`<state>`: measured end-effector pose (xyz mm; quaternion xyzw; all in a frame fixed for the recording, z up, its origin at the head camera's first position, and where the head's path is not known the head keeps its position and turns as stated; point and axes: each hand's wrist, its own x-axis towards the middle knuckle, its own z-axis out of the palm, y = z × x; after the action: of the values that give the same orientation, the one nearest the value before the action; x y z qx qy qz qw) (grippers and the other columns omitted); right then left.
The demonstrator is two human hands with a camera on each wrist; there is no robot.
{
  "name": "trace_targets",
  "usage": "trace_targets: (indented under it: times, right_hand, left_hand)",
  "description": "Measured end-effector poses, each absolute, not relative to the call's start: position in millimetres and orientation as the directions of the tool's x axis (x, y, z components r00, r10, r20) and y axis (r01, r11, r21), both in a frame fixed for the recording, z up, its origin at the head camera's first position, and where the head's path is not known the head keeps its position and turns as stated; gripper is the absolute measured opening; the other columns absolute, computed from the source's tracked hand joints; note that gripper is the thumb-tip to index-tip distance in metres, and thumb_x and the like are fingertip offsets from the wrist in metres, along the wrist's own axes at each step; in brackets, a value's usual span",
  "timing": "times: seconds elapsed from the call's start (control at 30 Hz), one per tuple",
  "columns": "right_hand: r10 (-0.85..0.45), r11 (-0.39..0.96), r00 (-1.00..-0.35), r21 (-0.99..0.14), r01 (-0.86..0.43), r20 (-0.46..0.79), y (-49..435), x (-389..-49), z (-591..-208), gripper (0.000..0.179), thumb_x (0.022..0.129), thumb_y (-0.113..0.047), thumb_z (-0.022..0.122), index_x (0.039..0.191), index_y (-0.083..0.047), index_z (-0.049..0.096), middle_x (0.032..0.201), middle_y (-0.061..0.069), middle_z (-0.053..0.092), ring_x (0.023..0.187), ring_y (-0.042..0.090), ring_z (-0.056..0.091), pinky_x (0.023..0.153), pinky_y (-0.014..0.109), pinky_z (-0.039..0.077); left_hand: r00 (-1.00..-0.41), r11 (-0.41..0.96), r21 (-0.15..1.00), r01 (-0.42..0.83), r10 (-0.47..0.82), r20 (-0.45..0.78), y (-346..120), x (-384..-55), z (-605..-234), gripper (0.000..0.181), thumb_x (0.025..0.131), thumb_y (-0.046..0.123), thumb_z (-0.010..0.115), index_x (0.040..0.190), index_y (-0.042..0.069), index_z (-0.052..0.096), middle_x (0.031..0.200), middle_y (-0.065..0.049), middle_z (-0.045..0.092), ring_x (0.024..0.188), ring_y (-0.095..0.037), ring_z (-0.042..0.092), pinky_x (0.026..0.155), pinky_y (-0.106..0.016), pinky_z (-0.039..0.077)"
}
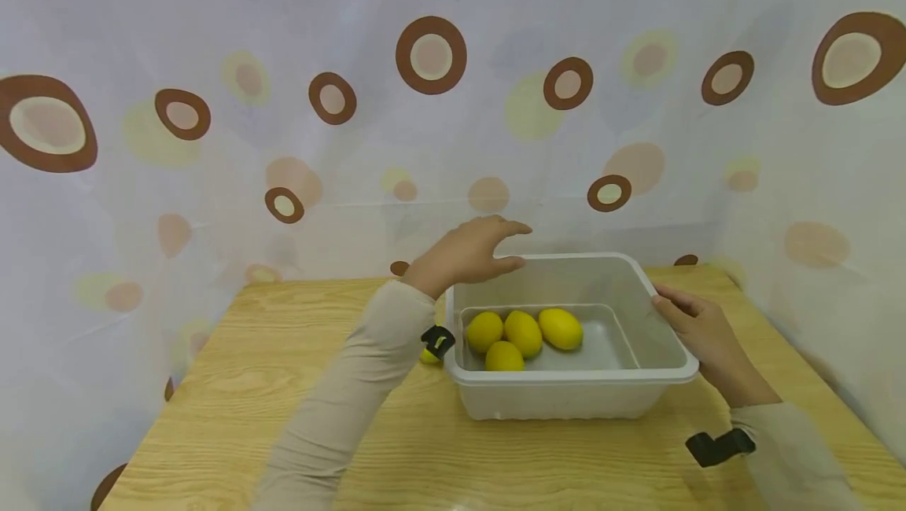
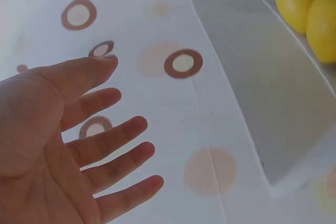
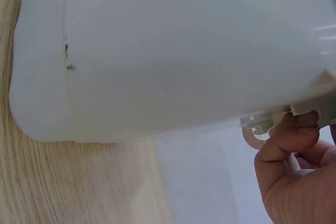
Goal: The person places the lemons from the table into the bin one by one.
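Note:
A white plastic bin (image 1: 566,397) stands on the wooden table, and several yellow lemons (image 1: 561,329) lie on its floor toward the left side. My right hand (image 1: 701,334) grips the bin's right rim, thumb over the top; in the right wrist view its curled fingers (image 3: 294,135) are under the rim's edge. My left hand (image 1: 470,251) is raised at the bin's back left corner, fingers spread and holding nothing. The left wrist view shows its bare palm (image 2: 47,156) beside the bin wall (image 2: 262,51), with lemons beyond.
Left of the bin, a yellow thing (image 1: 429,357) on the table (image 1: 283,354) is mostly hidden behind my left wrist strap. A patterned curtain (image 1: 368,157) hangs behind the table and along both sides.

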<state>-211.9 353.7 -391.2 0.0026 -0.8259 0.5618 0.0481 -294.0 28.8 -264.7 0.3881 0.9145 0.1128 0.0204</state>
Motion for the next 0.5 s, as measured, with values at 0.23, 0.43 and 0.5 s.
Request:
trace_targets:
  times: [0.23, 0.43, 0.5]
  right_hand:
    - [0.041, 0.361, -0.997, -0.931, -0.053, 0.073, 356, -213, -392, 0.067, 0.1, -0.039, 0.047, 0.147, 0.003, 0.028, 0.105, -0.03, 0.051, 0.089, -0.003, 0.061, 0.07, 0.025, 0.056]
    - [0.042, 0.367, -0.996, -0.929, -0.052, 0.072, 354, -212, -390, 0.066, 0.1, -0.039, 0.047, 0.147, 0.003, 0.028, 0.106, -0.03, 0.051, 0.088, -0.003, 0.06, 0.07, 0.025, 0.055]
    - [0.041, 0.369, -0.997, -0.928, -0.05, 0.07, 353, -212, -390, 0.067, 0.1, -0.039, 0.047, 0.148, 0.003, 0.028, 0.107, -0.03, 0.05, 0.089, -0.003, 0.06, 0.071, 0.024, 0.055]
  left_hand:
    - [-0.729, 0.68, 0.264, 0.684, 0.654, 0.201, -17, -288, -275, 0.052, 0.096, 0.031, 0.058, 0.144, 0.017, 0.044, 0.145, -0.005, 0.046, 0.133, -0.023, 0.043, 0.109, -0.041, 0.036]
    - [-0.757, 0.684, 0.323, 0.654, 0.598, 0.265, -47, -283, -293, 0.06, 0.095, 0.028, 0.06, 0.149, 0.017, 0.035, 0.146, -0.01, 0.043, 0.133, -0.028, 0.042, 0.107, -0.047, 0.037]
    - [-0.76, 0.686, 0.328, 0.65, 0.59, 0.274, -56, -283, -303, 0.061, 0.095, 0.028, 0.06, 0.149, 0.016, 0.035, 0.145, -0.012, 0.043, 0.132, -0.03, 0.042, 0.107, -0.048, 0.037]
